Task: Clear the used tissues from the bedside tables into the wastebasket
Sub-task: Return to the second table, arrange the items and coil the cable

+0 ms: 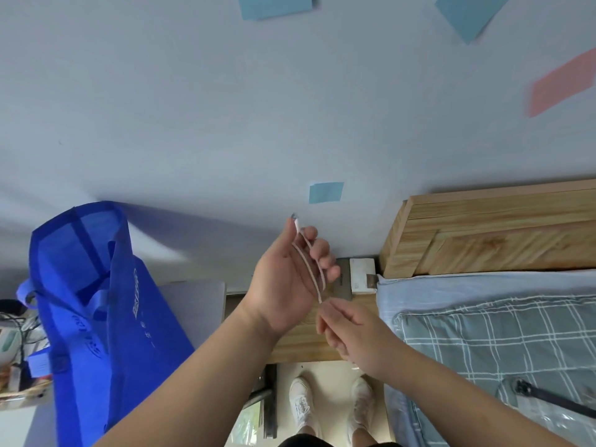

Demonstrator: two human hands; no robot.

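My left hand (287,282) is raised palm-up over the wooden bedside table (300,343), with a thin white cable (309,262) looped across its fingers and its plug end sticking up at the fingertips. My right hand (351,333) pinches the lower end of the same cable just below the left palm. A white tissue pack (362,275) lies at the back of the table against the wall, beside a grey flat object (343,282). No loose tissue or wastebasket shows.
A large blue fabric bag (96,311) stands open on the left. The bed with a grey checked blanket (496,343) and wooden headboard (490,237) fills the right. My white shoes (303,404) stand on the floor below. Clutter and cords sit at far left.
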